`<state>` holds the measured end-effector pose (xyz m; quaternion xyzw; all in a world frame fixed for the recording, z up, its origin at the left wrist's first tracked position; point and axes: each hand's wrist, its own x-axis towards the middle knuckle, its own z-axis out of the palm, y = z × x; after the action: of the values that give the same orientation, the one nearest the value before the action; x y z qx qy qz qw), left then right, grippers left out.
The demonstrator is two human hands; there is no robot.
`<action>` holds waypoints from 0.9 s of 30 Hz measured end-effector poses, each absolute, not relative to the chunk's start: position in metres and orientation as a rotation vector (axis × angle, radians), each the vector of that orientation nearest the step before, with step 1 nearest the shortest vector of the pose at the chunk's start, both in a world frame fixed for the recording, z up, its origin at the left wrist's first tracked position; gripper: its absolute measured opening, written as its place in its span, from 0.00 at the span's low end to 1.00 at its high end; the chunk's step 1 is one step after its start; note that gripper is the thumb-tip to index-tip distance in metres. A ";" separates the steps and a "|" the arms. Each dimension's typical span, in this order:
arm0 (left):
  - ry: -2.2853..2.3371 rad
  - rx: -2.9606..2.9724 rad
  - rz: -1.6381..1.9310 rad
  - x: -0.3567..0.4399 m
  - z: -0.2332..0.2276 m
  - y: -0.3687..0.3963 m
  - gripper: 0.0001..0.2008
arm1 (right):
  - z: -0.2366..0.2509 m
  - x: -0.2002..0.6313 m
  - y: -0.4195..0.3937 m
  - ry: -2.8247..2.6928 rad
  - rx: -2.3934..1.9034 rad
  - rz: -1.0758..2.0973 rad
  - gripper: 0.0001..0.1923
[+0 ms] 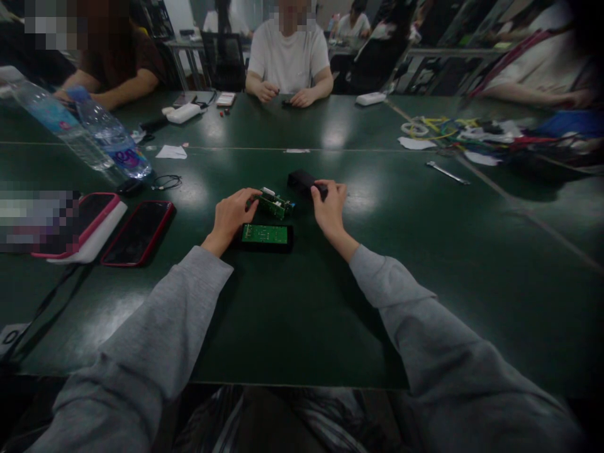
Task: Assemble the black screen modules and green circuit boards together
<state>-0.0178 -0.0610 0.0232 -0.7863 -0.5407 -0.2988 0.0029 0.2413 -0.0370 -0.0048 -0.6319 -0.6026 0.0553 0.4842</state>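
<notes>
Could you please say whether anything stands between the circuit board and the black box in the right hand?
Nothing visible does: the circuit board, at the left hand, is beside the black box; the other case sits on the near side, outside that gap.

The left arm (pixel 111 377) slants in from 7 o'clock towards 1, the right arm (pixel 472 358) from 4 o'clock towards 10, both in gray sleeves (pixel 163 314) that leave the wrists (pixel 348 245) bare. The left hand (pixel 232 215) points to 2 o'clock, thumb and fingers closed in a pinch. At 3 o'clock from it, the right hand (pixel 331 211) points to 11, its fingers bent over in a thumb-and-finger grip.
</notes>
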 end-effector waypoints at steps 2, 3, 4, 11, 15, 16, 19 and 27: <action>-1.726 -2.464 -0.933 -0.018 0.024 -0.061 0.13 | -0.003 0.241 -0.038 -1.459 -1.572 0.138 0.12; -1.746 -2.457 -0.931 -0.018 0.024 -0.061 0.13 | -0.003 0.240 -0.038 -1.453 -1.592 0.134 0.12; -1.770 -2.443 -0.934 -0.018 0.024 -0.060 0.13 | -0.002 0.240 -0.039 -1.447 -1.611 0.127 0.13; -1.973 -2.411 -1.201 -0.028 0.015 -0.048 0.17 | 0.011 0.228 -0.053 -1.662 -1.438 -0.029 0.16; -1.983 -2.459 -1.326 -0.032 0.009 -0.042 0.19 | 0.020 0.220 -0.064 -1.991 -1.168 0.006 0.15; -1.979 -2.442 -1.358 -0.032 0.008 -0.041 0.20 | 0.021 0.219 -0.065 -2.058 -1.115 0.038 0.15; -1.977 -2.355 -1.468 -0.033 0.005 -0.039 0.20 | 0.022 0.219 -0.067 -2.171 -1.012 0.128 0.15; -1.925 -2.545 -1.619 -0.031 0.002 -0.038 0.22 | 0.020 0.219 -0.066 -2.326 -0.996 0.131 0.16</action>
<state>-0.0313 -0.0377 0.0019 -0.6943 -0.5253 -0.4416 -0.2166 0.2190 -0.0657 0.0202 -0.3751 -0.8760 0.0492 0.2992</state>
